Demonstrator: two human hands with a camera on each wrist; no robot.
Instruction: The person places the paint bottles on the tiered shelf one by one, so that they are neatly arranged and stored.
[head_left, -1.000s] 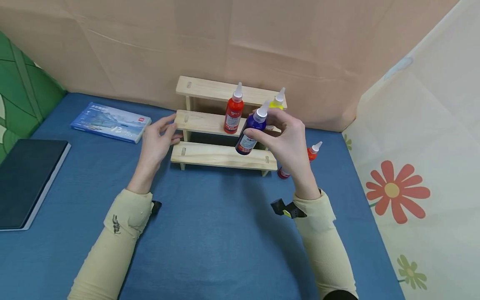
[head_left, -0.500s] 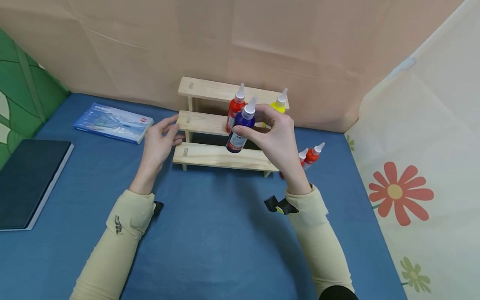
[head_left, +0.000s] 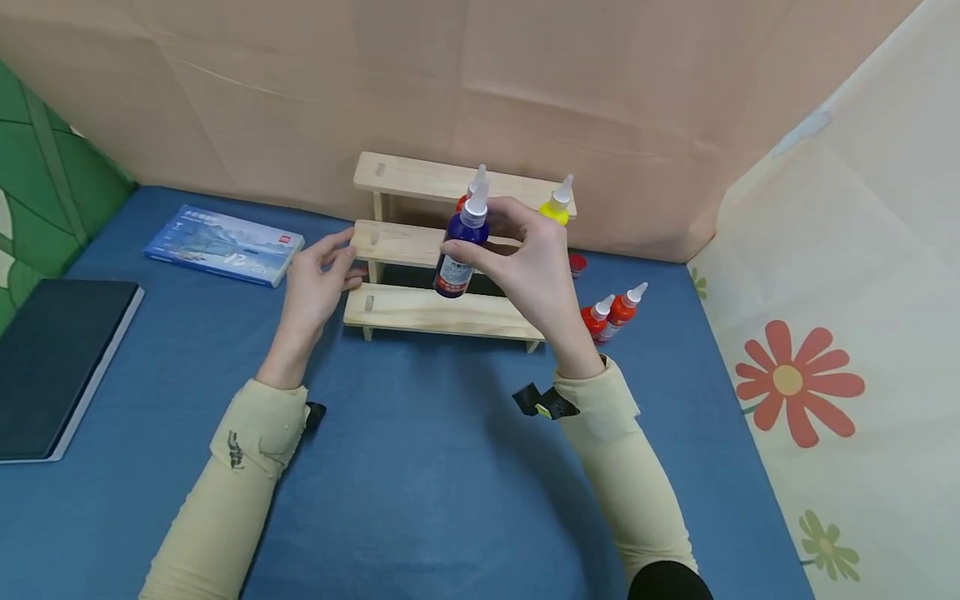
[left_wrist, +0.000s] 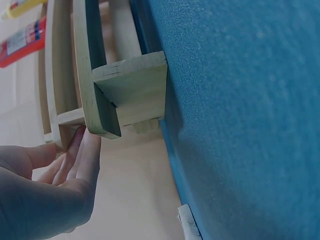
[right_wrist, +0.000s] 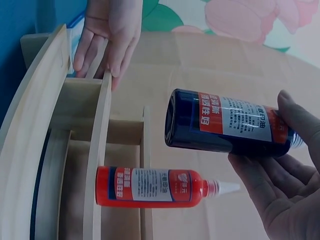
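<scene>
My right hand (head_left: 528,271) pinches a blue bottle of stamp ink (head_left: 456,268) between thumb and fingers, its white nozzle up, above the three-tier wooden rack (head_left: 442,312). A red ink bottle (right_wrist: 150,187) stands on the middle tier just behind it, mostly hidden in the head view. At the rack's left end my left hand (head_left: 318,275) holds the end of the middle plank (left_wrist: 61,90), thumb on one side and fingers on the other. A yellow bottle (head_left: 555,210) is at the rack's right end, its lower part hidden behind my right hand.
Two red bottles (head_left: 622,308) stand close together on the blue cloth right of the rack. A small red thing (head_left: 577,264) shows behind my right hand, partly hidden. To the left lie a blue box (head_left: 225,244) and a dark notebook (head_left: 63,367). A beige backdrop (head_left: 420,83) rises behind.
My right hand has carried the blue bottle leftward, and it now covers most of the red bottle on the rack. The two red bottles at the right have come into fuller view. My left hand stays put.
</scene>
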